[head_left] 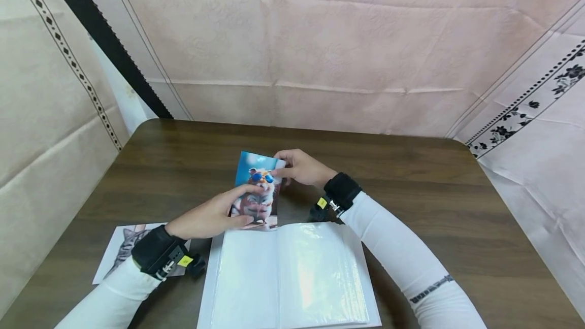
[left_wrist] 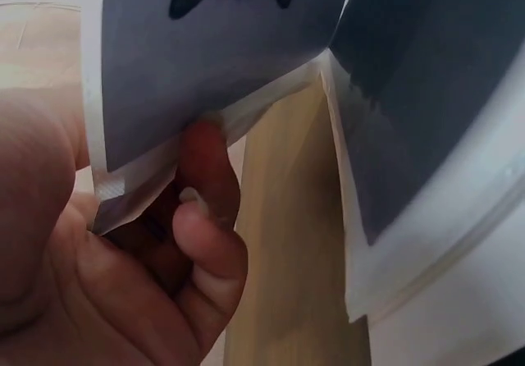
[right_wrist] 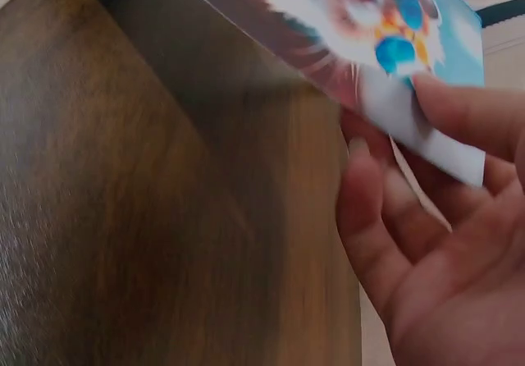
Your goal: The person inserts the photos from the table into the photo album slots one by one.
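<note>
A picture card [head_left: 267,194] shows a furry animal in blue sunglasses against a blue sky. My left hand [head_left: 219,211] holds it by its left and lower side, fingers lying across the front. At the upper right edge, my right hand [head_left: 303,167] pinches it between thumb and fingers, as the right wrist view also shows on the card [right_wrist: 361,46]. Just below, an open album [head_left: 281,278] with clear pockets lies on the table. In the left wrist view, curled fingers touch the edge of a sheet [left_wrist: 197,62] bearing a cat's head; its relation to the card is unclear.
Another print with a grey striped cat [head_left: 128,242] lies left of the album, partly under my left wrist. The brown wooden table [head_left: 439,202] extends to both sides. Pale patterned cloth [head_left: 320,50] hangs behind its far edge.
</note>
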The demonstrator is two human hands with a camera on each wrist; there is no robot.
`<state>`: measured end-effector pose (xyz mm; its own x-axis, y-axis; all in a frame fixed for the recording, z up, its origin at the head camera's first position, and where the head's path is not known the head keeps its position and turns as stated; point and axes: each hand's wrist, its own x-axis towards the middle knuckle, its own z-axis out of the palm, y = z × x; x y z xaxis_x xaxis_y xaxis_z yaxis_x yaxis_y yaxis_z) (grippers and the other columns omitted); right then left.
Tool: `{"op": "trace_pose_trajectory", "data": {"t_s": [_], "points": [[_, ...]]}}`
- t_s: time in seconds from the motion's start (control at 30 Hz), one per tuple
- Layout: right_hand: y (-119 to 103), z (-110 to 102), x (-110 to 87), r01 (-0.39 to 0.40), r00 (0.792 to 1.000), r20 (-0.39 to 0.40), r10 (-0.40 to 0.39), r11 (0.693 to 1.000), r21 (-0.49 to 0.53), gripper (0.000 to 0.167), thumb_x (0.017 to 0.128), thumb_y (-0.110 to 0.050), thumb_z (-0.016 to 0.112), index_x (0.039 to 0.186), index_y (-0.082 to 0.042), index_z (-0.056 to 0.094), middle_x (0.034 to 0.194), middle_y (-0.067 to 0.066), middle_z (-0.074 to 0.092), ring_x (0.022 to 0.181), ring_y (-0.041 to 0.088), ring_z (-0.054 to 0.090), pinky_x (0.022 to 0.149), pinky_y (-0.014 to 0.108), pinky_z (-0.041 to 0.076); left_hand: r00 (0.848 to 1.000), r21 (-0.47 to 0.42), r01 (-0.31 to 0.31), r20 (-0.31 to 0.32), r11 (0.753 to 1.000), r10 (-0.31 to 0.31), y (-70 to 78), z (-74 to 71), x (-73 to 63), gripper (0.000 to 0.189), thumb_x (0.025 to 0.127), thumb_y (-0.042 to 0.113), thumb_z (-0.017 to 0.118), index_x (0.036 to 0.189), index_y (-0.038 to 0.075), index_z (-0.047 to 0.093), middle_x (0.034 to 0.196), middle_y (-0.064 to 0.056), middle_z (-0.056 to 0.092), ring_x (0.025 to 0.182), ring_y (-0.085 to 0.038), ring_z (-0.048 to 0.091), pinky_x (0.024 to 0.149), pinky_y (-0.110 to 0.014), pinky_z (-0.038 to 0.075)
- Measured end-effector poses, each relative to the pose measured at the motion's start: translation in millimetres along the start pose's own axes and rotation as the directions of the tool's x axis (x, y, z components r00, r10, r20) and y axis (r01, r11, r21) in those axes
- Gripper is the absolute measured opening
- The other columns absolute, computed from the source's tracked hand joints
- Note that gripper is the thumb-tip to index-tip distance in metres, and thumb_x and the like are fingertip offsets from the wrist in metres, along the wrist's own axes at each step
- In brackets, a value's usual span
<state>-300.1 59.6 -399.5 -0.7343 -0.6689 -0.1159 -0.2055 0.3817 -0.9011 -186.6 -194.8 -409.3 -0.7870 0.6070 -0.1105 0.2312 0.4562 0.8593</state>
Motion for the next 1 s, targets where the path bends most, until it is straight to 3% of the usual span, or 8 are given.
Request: {"op": "trace_pose_trajectory", "data": {"t_s": [0.13, 0.23, 0.33, 0.47, 0.57, 0.73, 1.0], "points": [[2.4, -2.8, -2.5, 0.015, 0.998, 0.060, -0.015, 1.000, -0.005, 0.019, 0.101, -0.016, 0.064, 0.117, -0.006, 0.067, 0.095, 0.005, 0.070, 0.080, 0.033, 0.059, 0.070, 0.029, 0.049, 1.000, 0.103, -0.028, -0.001, 0.994, 0.029, 3.3, 1.2, -0.2, 0.039, 0.096, 0.029, 0.072, 0.130, 0.014, 0.061, 0.129, -0.011, 0.062, 0.113, -0.027, 0.058, 0.092, -0.039, 0.056], [4.2, -2.2, -3.7, 0.036, 0.996, 0.080, -0.036, 0.999, 0.009, 0.018, 0.101, -0.015, 0.062, 0.116, -0.005, 0.067, 0.085, 0.004, 0.063, 0.076, 0.034, 0.054, 0.066, 0.027, 0.044, 1.000, 0.177, -0.028, -0.009, 0.984, 0.030, 6.6, 2.1, -1.0, 0.021, 0.093, 0.031, 0.075, 0.105, 0.015, 0.072, 0.109, -0.004, 0.070, 0.098, -0.019, 0.060, 0.076, -0.026, 0.052], [4.7, -0.1, -3.9, 0.038, 0.996, 0.081, -0.042, 0.998, 0.054, 0.016, 0.102, -0.013, 0.061, 0.116, -0.005, 0.065, 0.079, 0.009, 0.062, 0.068, 0.035, 0.054, 0.059, 0.025, 0.043, 1.000, 0.198, 0.005, -0.007, 0.980, -0.004, 9.4, 2.5, -2.1, 0.014, 0.092, 0.031, 0.076, 0.094, 0.017, 0.072, 0.095, -0.001, 0.066, 0.087, -0.016, 0.056, 0.062, -0.022, 0.043], [5.0, 3.7, -3.9, 0.018, 0.997, 0.068, -0.026, 0.994, 0.110, 0.016, 0.102, -0.012, 0.060, 0.116, -0.005, 0.063, 0.082, 0.017, 0.068, 0.064, 0.036, 0.060, 0.054, 0.025, 0.047, 0.999, 0.200, 0.047, 0.011, 0.979, -0.050, 11.4, 2.8, -3.8, 0.013, 0.092, 0.030, 0.076, 0.089, 0.018, 0.071, 0.079, 0.001, 0.053, 0.073, -0.016, 0.051, 0.054, -0.022, 0.034], [5.6, 6.2, -4.4, 0.018, 0.999, 0.047, -0.024, 0.992, 0.123, 0.016, 0.102, -0.012, 0.060, 0.116, -0.004, 0.063, 0.084, 0.017, 0.069, 0.064, 0.033, 0.063, 0.055, 0.025, 0.051, 0.997, 0.196, 0.066, 0.021, 0.978, -0.071, 12.3, 2.7, -4.9, 0.014, 0.091, 0.030, 0.076, 0.087, 0.018, 0.071, 0.079, -0.001, 0.048, 0.071, -0.017, 0.049, 0.053, -0.023, 0.034], [6.6, 9.1, -6.0, 0.037, 0.999, 0.021, -0.040, 0.992, 0.124, 0.016, 0.102, -0.010, 0.060, 0.115, -0.001, 0.062, 0.082, 0.016, 0.070, 0.061, 0.026, 0.064, 0.058, 0.024, 0.053, 0.993, 0.234, 0.102, 0.030, 0.967, -0.112, 15.0, 2.7, -6.6, 0.015, 0.090, 0.035, 0.077, 0.087, 0.021, 0.074, 0.088, -0.004, 0.051, 0.081, -0.018, 0.049, 0.058, -0.026, 0.035], [9.3, 8.8, -9.7, 0.060, 0.998, -0.031, -0.057, 0.993, 0.102, 0.015, 0.101, -0.011, 0.061, 0.115, -0.003, 0.062, 0.088, 0.021, 0.069, 0.073, 0.048, 0.062, 0.061, 0.023, 0.054, 0.994, 0.267, 0.096, 0.017, 0.959, -0.105, 17.6, 3.5, -9.9, 0.009, 0.091, 0.029, 0.076, 0.091, 0.020, 0.074, 0.110, -0.009, 0.053, 0.100, -0.022, 0.050, 0.066, -0.028, 0.041]]}}
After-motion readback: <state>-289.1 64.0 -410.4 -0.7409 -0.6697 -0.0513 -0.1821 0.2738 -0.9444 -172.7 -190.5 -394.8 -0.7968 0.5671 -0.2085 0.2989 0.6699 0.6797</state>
